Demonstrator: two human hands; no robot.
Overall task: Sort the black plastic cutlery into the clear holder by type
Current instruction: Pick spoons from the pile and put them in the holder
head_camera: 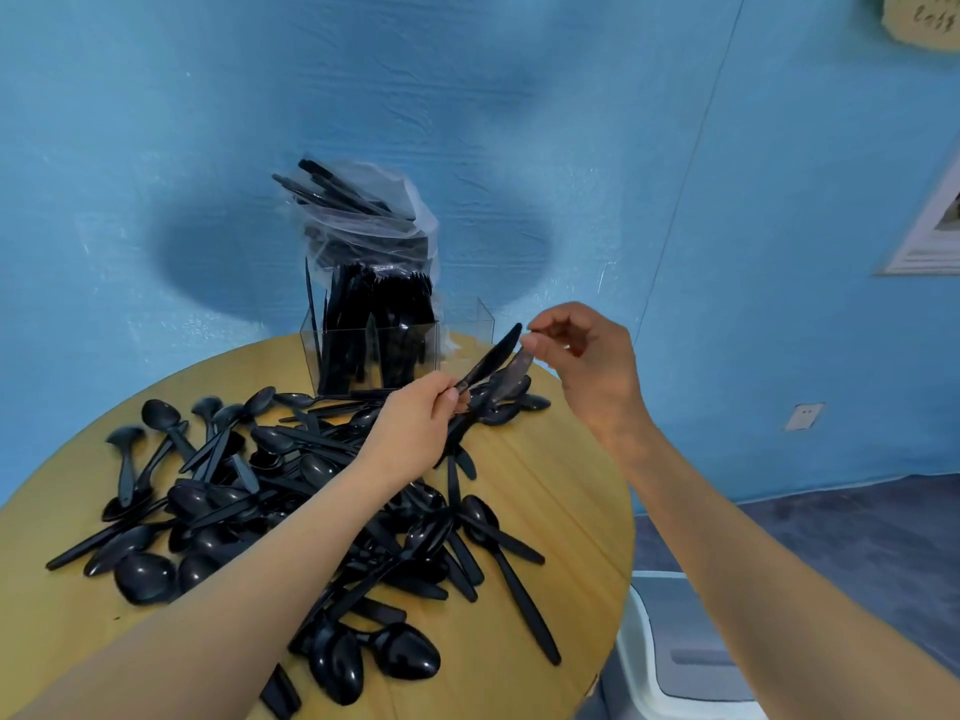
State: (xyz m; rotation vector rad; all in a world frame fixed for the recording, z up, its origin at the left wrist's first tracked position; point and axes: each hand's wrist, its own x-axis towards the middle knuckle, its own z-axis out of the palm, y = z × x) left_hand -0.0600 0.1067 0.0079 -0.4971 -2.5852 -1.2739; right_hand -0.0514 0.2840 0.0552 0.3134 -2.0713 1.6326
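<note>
Both bare arms reach forward over the round wooden table point(561, 511). Under the left arm lies a big heap of black spoons and knives point(291, 511). The left hand point(415, 428) pinches the handle of a black knife point(491, 361), which points up and to the right. The right hand point(582, 356) is higher, and its fingertips pinch a blurry see-through wrapper point(514, 371) by the blade. Just past both hands stands the clear holder point(363, 350), with black cutlery in it and a plastic bag point(363, 215) on top.
</note>
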